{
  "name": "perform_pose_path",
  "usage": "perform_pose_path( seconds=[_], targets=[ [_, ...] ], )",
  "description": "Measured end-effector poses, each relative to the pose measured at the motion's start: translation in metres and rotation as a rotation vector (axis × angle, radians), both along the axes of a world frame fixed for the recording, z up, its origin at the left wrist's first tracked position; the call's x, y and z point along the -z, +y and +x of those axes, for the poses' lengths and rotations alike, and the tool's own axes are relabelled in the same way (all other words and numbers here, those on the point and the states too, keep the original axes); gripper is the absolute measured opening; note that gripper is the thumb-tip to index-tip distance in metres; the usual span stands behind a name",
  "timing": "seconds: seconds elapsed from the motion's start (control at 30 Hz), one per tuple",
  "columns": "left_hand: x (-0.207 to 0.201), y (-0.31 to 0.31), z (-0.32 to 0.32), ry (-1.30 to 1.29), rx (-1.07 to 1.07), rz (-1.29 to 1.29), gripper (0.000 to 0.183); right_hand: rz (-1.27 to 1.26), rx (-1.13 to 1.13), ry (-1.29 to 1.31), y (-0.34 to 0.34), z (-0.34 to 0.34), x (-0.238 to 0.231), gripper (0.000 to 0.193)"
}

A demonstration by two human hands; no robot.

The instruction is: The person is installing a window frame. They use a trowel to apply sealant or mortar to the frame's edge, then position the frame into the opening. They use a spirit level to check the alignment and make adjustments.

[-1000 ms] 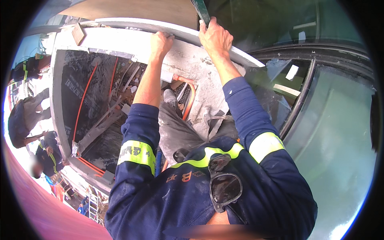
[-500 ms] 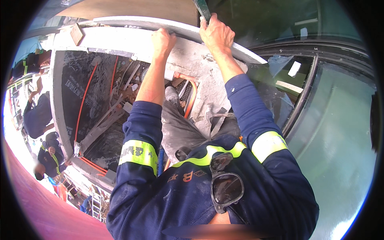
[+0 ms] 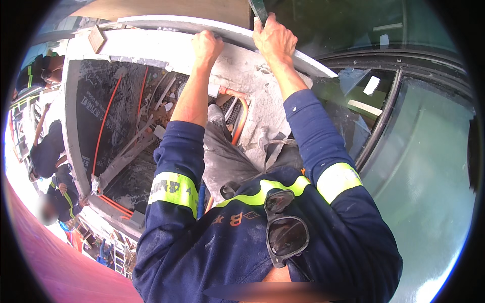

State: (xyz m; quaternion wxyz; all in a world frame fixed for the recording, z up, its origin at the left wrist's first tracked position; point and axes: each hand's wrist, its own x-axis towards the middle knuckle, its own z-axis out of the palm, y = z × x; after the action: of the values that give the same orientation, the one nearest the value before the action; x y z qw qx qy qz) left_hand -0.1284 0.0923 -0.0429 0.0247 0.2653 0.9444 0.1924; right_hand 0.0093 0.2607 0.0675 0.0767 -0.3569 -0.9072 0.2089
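Note:
A long pale board lies across the top of a white ledge, its right end tapering off by the dark window frame. My left hand is closed at the board's near edge, with its fingertips hidden behind it. To its right, my right hand is bent over the same board, fingers curled on its far side. A dark green bar ends at the fingers of my right hand; whether they grip it too cannot be seen.
Left of my legs, a dark-lined pit holds orange conduit, timber and rubble. A small wooden block sits on the ledge. Green glass stands at the right. Several co-workers are at the far left, with a ladder below.
Both hands and the board stay almost in place. The view has shifted slightly, and the co-workers at the left have changed posture a little.

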Motion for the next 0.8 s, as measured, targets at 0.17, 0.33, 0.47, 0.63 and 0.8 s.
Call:
perform_pose_path(
  seconds=[0.17, 0.33, 0.47, 0.63, 0.8],
  targets=[
    [-0.004, 0.002, -0.006, 0.008, 0.027, -0.050, 0.027, 0.026, 0.003, -0.004, 0.000, 0.000, 0.000, 0.039],
    [-0.006, 0.001, -0.001, -0.115, -0.069, 0.006, 0.029, 0.015, 0.001, -0.011, 0.000, 0.000, -0.004, 0.039],
    [-0.012, -0.003, 0.005, -0.102, -0.071, 0.046, 0.036, -0.009, -0.011, -0.044, -0.001, -0.001, -0.009, 0.038],
    [-0.018, -0.011, 0.006, -0.221, -0.105, 0.089, 0.037, -0.011, -0.022, -0.015, 0.000, 0.001, -0.008, 0.039],
    [-0.021, -0.011, 0.010, -0.188, -0.076, 0.148, 0.029, -0.010, -0.025, 0.011, 0.001, 0.003, -0.002, 0.044]
  ],
)
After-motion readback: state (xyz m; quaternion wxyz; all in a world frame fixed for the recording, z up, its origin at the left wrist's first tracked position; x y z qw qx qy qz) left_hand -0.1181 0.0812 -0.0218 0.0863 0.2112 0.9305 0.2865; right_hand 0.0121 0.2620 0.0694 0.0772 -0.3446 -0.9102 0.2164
